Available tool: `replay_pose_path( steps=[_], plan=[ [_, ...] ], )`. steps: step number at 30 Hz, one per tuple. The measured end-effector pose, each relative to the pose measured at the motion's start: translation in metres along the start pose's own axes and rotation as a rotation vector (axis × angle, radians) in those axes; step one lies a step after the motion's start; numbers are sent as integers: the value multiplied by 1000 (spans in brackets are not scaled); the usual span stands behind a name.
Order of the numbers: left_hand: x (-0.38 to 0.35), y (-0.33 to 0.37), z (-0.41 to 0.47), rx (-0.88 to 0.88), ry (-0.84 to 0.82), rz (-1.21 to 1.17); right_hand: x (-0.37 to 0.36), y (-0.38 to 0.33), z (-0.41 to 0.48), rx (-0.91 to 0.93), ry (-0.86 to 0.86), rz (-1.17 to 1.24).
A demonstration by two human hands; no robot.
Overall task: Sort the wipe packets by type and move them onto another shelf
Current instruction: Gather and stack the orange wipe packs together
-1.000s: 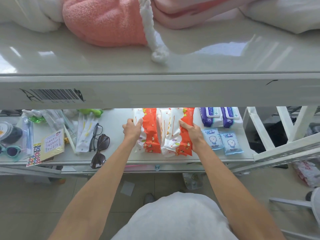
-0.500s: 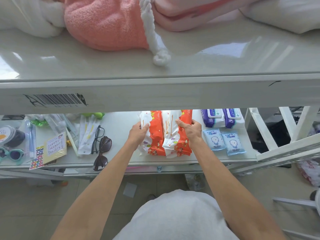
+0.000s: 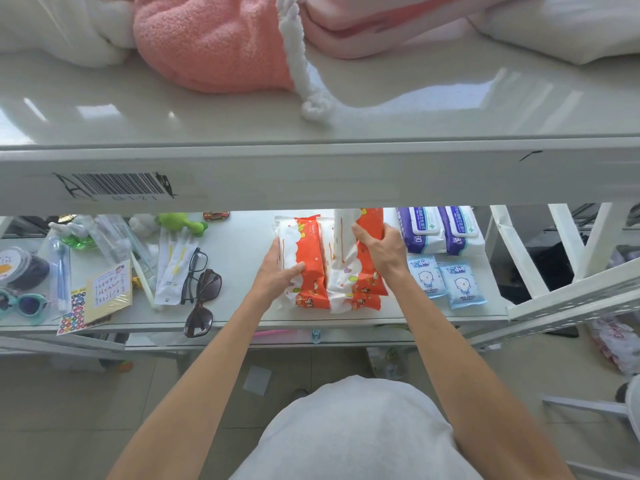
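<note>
Orange-and-white wipe packets lie side by side on the lower shelf (image 3: 242, 317). My left hand (image 3: 280, 271) grips the left orange packet (image 3: 308, 251) at its near left side. My right hand (image 3: 379, 251) holds the right orange packet (image 3: 346, 271), pressing it against the left one. To their right lie two purple-and-white wipe packs (image 3: 440, 232), with two small light-blue wet-wipe packets (image 3: 445, 280) in front of them. The far ends of the packets are hidden behind the upper shelf (image 3: 311, 174).
Sunglasses (image 3: 202, 299), black glasses, a sticker card (image 3: 104, 292), toothbrushes and small toys crowd the left of the lower shelf. A pink towel (image 3: 214, 39) and white cloths lie on the upper shelf. A white rack frame (image 3: 568, 292) stands to the right.
Both hands have pushed the orange packets closer together. My left hand slid toward the near end of its packet. The camera has dipped slightly.
</note>
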State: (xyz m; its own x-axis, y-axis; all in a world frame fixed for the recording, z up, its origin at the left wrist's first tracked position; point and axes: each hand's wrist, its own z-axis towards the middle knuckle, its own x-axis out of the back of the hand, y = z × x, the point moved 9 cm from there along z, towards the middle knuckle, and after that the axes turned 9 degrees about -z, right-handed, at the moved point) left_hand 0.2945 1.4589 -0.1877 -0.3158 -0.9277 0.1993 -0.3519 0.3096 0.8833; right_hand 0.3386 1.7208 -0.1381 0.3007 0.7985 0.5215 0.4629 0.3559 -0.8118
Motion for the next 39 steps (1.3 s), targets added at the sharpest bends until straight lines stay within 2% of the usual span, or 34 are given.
replay_pose_path(
  steps=[2, 6, 7, 11, 12, 14, 16, 20, 26, 31, 35, 39],
  plan=[
    [5, -2, 3, 32, 45, -53, -19, -15, 1, 23, -54, -85],
    [6, 4, -2, 99, 106, -171, -67, -30, -2, 41, -173, -545],
    [4, 7, -3, 107, 101, -177, -69, -31, -3, 36, -160, -565],
    [1, 2, 0, 147, 59, -154, -18, 2, 4, -112, 118, -318],
    [2, 1, 1, 151, 54, -152, -9, 23, 6, -191, 116, -259],
    [2, 3, 3, 139, 54, -133, -15, 54, -2, -275, -64, -187],
    [0, 9, 7, 133, 38, -95, -27, 65, -14, -249, -199, -222],
    [-4, 13, 16, 117, -3, -34, -41, 65, -19, -126, -164, -391],
    [-4, 14, 16, 106, -45, -24, -46, 45, -13, -99, -105, -384],
    [-9, 7, 20, 101, -44, -28, -46, 41, -12, -36, -189, -363],
    [-10, 8, 18, 87, -35, -66, -46, 45, -23, -3, -359, -312],
    [-10, 11, 16, 84, -53, -41, -39, 51, -24, -35, -379, -215]
  ],
)
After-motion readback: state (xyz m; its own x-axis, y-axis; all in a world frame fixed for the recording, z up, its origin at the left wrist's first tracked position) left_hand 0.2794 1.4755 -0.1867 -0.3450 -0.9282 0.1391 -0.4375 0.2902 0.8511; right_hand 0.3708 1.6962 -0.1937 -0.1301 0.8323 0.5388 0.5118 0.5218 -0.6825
